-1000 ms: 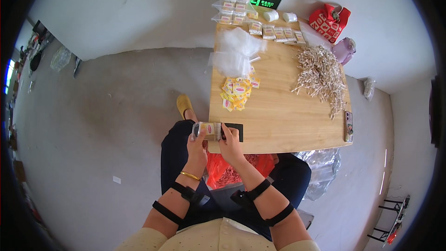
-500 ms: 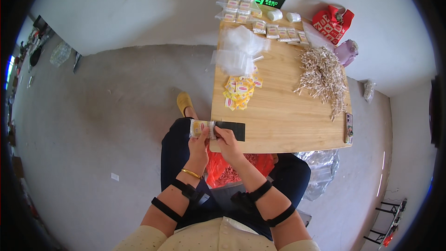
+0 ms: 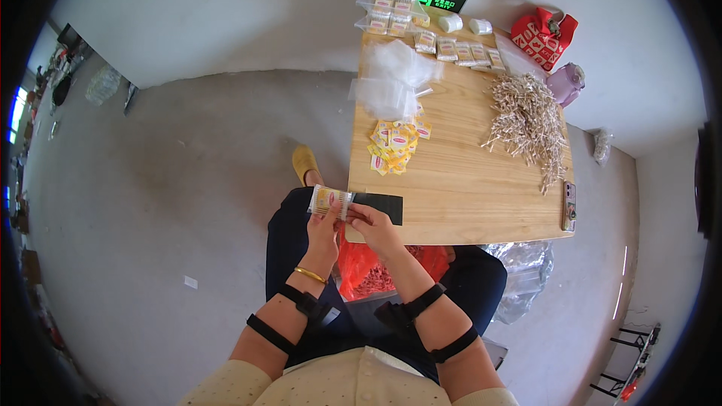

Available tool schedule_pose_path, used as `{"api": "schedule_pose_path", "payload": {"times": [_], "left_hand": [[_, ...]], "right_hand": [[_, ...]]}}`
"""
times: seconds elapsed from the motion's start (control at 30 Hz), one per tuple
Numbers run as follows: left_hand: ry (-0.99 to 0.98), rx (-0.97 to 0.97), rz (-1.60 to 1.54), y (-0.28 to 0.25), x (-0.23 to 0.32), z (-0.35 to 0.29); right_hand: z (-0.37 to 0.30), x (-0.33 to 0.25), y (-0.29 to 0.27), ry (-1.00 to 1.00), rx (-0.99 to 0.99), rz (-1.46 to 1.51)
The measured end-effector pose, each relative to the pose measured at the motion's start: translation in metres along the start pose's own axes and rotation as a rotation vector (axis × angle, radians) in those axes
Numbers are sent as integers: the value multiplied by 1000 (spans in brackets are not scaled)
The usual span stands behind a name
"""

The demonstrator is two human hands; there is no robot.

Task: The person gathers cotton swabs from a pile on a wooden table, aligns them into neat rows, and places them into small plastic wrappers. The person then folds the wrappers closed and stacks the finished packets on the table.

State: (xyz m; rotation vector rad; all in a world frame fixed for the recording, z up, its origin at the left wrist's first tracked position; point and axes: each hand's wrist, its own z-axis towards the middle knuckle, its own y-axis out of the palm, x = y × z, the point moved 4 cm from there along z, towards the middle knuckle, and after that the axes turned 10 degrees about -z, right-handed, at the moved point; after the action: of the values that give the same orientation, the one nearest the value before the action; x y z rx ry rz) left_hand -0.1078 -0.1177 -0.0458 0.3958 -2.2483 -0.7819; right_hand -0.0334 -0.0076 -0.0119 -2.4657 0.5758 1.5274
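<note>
A small clear bag of cotton swabs with a yellow label card lies slightly tilted at the table's near left corner. My left hand is closed on it from below, thumb across its front. At the bag's right end, my right hand pinches the edge with its fingertips. Under and beyond my right fingers, a flat black strip rests on the wooden table. Farther up the table are a heap of yellow label cards and a stack of clear plastic bags.
Loose cotton swabs are piled at the right, near a phone. Filled packs and stacked bags of packs stand at the far end. Between my legs is a red bag holding many small sticks.
The bag of swabs has tilted a little, its right end lower, still in both hands. My right fingers have shifted slightly along its edge. The whole view has moved slightly.
</note>
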Motion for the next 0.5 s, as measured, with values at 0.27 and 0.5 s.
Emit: {"api": "schedule_pose_path", "payload": {"times": [0.27, 0.5], "left_hand": [[71, 56, 106, 3, 36, -16], [120, -37, -32, 22, 69, -54]], "right_hand": [[19, 0, 13, 38, 92, -24], [11, -37, 37, -90, 83, -93]]}}
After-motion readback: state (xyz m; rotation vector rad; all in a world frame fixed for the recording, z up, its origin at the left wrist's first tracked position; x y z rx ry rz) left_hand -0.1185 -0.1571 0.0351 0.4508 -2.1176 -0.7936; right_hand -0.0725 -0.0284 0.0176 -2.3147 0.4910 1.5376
